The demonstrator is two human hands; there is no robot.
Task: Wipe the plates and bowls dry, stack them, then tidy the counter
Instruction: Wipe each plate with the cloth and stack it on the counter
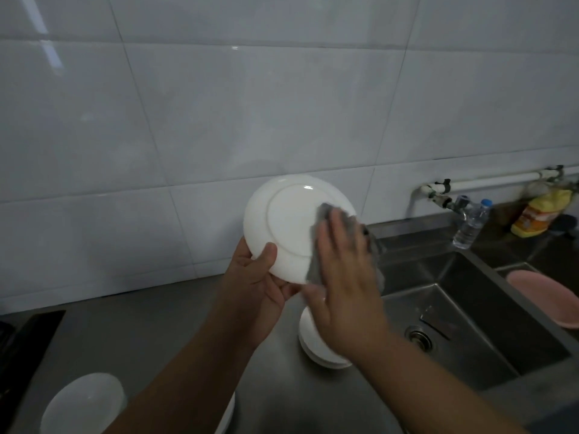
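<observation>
A plate (288, 223), underside up, is clamped at its lower rim by the left hand (253, 292); a cloth (326, 214) is pressed on its right half by the flat right hand (347, 283).

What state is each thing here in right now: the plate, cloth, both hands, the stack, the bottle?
Plate: lifted, tilted, underside toward the camera.
Cloth: pressed flat against the plate.
Left hand: grips the plate's rim.
Right hand: fingers straight, presses the cloth.
Stack of plates: resting on the counter.
Bottle: upright, capped, beside the sink.
</observation>
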